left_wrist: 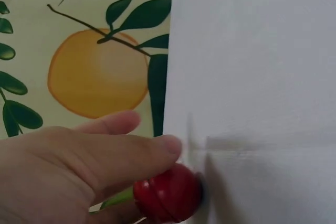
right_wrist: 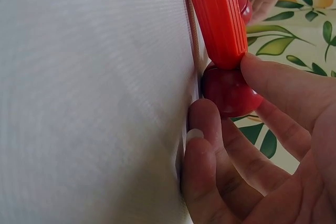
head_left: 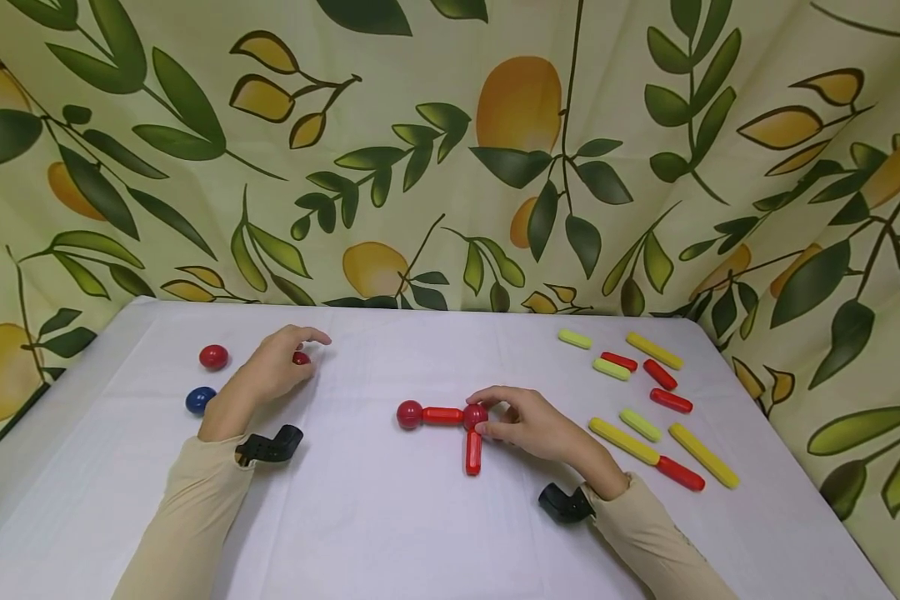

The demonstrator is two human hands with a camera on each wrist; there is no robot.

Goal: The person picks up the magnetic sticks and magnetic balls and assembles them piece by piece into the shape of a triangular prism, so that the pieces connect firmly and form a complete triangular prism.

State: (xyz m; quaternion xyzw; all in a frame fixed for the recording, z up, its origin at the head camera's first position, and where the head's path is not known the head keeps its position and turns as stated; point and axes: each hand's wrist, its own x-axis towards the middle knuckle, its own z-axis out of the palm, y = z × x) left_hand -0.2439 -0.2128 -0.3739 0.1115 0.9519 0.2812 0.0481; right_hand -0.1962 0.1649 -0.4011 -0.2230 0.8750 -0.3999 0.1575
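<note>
Near the far left of the table, my left hand [head_left: 272, 365] holds a shiny red ball [head_left: 301, 357], partly hidden by the hand. In the left wrist view the thumb lies against this red ball [left_wrist: 169, 193], close to the white cloth. My right hand [head_left: 532, 423] pinches another red ball [head_left: 476, 416] at the corner of an L-shaped piece. From that corner a red rod [head_left: 442, 416] runs left to a third red ball [head_left: 409, 414], and a second red rod [head_left: 473, 452] points toward me. The right wrist view shows a red rod [right_wrist: 218, 19] meeting the pinched ball.
Left of my left hand lie a loose red ball [head_left: 213, 357] and a blue ball [head_left: 199, 400], partly behind the wrist. Several yellow, lime and red rods lie scattered at right, including a yellow rod [head_left: 624, 441] joined end to end with a red one [head_left: 680, 473]. A patterned curtain [head_left: 420, 167] hangs behind.
</note>
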